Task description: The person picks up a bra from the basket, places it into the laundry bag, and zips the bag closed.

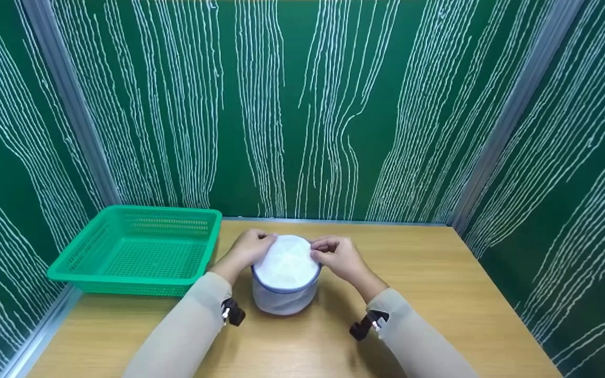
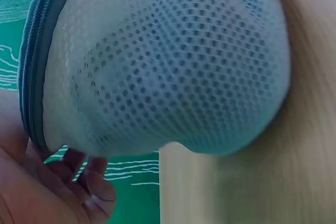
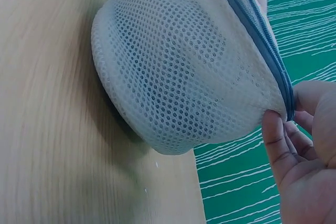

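Observation:
A round white mesh laundry bag (image 1: 285,301) stands on the table, its pale lid facing up and a blue-grey zipper band running round the top. My left hand (image 1: 248,249) holds the band at the back left. On the opposite side, my right hand (image 1: 340,257) pinches the edge between thumb and fingers. Seen from the left wrist, the bag's mesh wall (image 2: 173,66) bulges above the table, with the fingers (image 2: 100,190) below the band. The right wrist view shows the zipper band (image 3: 262,40) meeting the right thumb and fingertips. The bag's inside is hidden.
A green perforated plastic basket (image 1: 197,281) sits at the left of the wooden table (image 1: 418,294). Green panels with white wavy lines (image 1: 302,121) and grey metal posts (image 1: 512,115) enclose the table's back and sides.

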`<control>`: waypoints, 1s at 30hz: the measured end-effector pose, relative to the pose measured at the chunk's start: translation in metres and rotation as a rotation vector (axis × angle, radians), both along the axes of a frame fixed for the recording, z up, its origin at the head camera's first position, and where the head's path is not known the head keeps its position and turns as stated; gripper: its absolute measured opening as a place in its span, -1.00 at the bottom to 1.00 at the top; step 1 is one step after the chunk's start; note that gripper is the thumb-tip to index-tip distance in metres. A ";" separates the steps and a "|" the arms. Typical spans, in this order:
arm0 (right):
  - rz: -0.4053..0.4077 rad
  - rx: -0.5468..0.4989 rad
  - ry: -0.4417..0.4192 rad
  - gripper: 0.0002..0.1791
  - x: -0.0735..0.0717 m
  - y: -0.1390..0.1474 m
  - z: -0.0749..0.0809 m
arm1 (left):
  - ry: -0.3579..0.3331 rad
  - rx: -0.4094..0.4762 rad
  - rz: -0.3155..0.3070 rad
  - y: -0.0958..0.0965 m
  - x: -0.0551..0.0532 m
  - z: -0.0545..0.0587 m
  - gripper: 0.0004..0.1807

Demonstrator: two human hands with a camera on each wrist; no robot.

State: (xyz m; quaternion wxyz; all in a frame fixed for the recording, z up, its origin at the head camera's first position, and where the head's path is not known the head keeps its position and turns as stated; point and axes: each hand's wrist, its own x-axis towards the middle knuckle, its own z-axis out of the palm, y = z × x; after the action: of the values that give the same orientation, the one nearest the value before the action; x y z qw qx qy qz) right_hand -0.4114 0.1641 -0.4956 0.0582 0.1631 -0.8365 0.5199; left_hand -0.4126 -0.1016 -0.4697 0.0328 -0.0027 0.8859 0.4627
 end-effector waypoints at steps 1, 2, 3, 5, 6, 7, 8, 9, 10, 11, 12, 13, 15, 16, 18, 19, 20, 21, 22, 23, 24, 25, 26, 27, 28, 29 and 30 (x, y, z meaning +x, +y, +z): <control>0.001 0.000 -0.007 -0.91 0.000 0.000 0.000 | -0.009 -0.003 -0.011 0.002 -0.001 0.001 -0.44; 0.000 0.002 -0.010 -0.92 -0.001 0.001 -0.001 | -0.016 -0.007 -0.019 0.004 -0.003 0.001 -0.44; -0.001 0.001 -0.015 -0.92 -0.001 0.001 -0.001 | -0.020 -0.006 -0.025 0.005 -0.004 0.001 -0.45; 0.000 -0.005 -0.025 -0.92 -0.002 0.000 -0.002 | -0.015 0.002 -0.031 0.007 -0.006 0.000 -0.48; 0.001 -0.010 -0.030 -0.91 -0.003 0.000 -0.003 | -0.010 0.007 -0.031 0.008 -0.007 -0.001 -0.50; 0.002 -0.017 -0.038 -0.90 -0.003 -0.001 -0.004 | -0.004 0.012 -0.029 0.008 -0.008 -0.001 -0.52; 0.004 -0.026 -0.047 -0.88 -0.004 -0.001 -0.004 | 0.000 0.014 -0.026 0.008 -0.008 -0.002 -0.54; 0.004 -0.036 -0.056 -0.86 -0.005 -0.002 -0.005 | 0.006 0.014 -0.025 0.007 -0.008 -0.003 -0.55; 0.002 -0.050 -0.066 -0.85 -0.006 -0.003 -0.005 | 0.010 0.017 -0.025 0.007 -0.008 -0.004 -0.56; -0.003 -0.065 -0.080 -0.83 -0.007 -0.004 -0.005 | 0.013 0.018 -0.024 0.007 -0.009 -0.005 -0.56; -0.013 -0.079 -0.097 -0.81 -0.008 -0.005 -0.005 | 0.014 0.020 -0.024 0.006 -0.008 -0.006 -0.56; -0.023 -0.092 -0.115 -0.79 -0.010 -0.006 -0.005 | 0.016 0.020 -0.023 0.006 -0.008 -0.006 -0.57; -0.044 -0.110 -0.154 -0.77 -0.015 -0.008 -0.004 | 0.023 0.021 -0.023 0.006 -0.008 -0.007 -0.58; -0.054 -0.115 -0.178 -0.75 -0.017 -0.010 -0.003 | 0.023 0.025 -0.023 0.006 -0.008 -0.007 -0.59; -0.066 -0.110 -0.224 -0.72 -0.022 -0.013 -0.003 | 0.028 0.031 -0.025 0.007 -0.009 -0.008 -0.61; -0.064 -0.104 -0.239 -0.71 -0.024 -0.015 -0.002 | 0.028 0.035 -0.026 0.008 -0.009 -0.009 -0.62; -0.060 -0.096 -0.252 -0.70 -0.025 -0.016 -0.001 | 0.029 0.039 -0.027 0.009 -0.009 -0.009 -0.62; -0.044 -0.096 -0.255 -0.68 -0.026 -0.018 -0.001 | 0.027 0.051 -0.030 0.010 -0.009 -0.010 -0.63; -0.025 -0.101 -0.258 -0.66 -0.028 -0.020 -0.001 | 0.025 0.062 -0.033 0.010 -0.009 -0.010 -0.63; -0.003 -0.113 -0.263 -0.64 -0.029 -0.021 -0.001 | 0.027 0.070 -0.036 0.011 -0.009 -0.011 -0.63; 0.019 -0.128 -0.269 -0.64 -0.029 -0.022 -0.001 | 0.026 0.076 -0.041 0.012 -0.009 -0.012 -0.63; 0.041 -0.144 -0.279 -0.63 -0.030 -0.024 -0.001 | 0.024 0.085 -0.046 0.012 -0.009 -0.012 -0.63; 0.060 -0.162 -0.294 -0.62 -0.031 -0.026 -0.002 | 0.023 0.094 -0.051 0.011 -0.008 -0.012 -0.64; 0.079 -0.187 -0.311 -0.62 -0.032 -0.027 -0.003 | 0.024 0.098 -0.057 0.011 -0.008 -0.013 -0.64; 0.089 -0.201 -0.334 -0.61 -0.032 -0.028 -0.003 | 0.027 0.094 -0.061 0.010 -0.008 -0.013 -0.65; 0.098 -0.214 -0.356 -0.62 -0.033 -0.029 -0.003 | 0.028 0.091 -0.064 0.010 -0.008 -0.012 -0.66; 0.109 -0.223 -0.376 -0.62 -0.034 -0.030 -0.003 | 0.029 0.089 -0.066 0.009 -0.008 -0.012 -0.66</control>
State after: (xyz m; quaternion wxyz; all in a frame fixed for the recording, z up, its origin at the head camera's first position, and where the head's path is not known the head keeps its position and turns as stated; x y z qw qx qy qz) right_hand -0.4455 0.1339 -0.4991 -0.1092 0.1009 -0.7599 0.6328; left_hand -0.4204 -0.0926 -0.4820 0.0353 0.0347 0.8644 0.5003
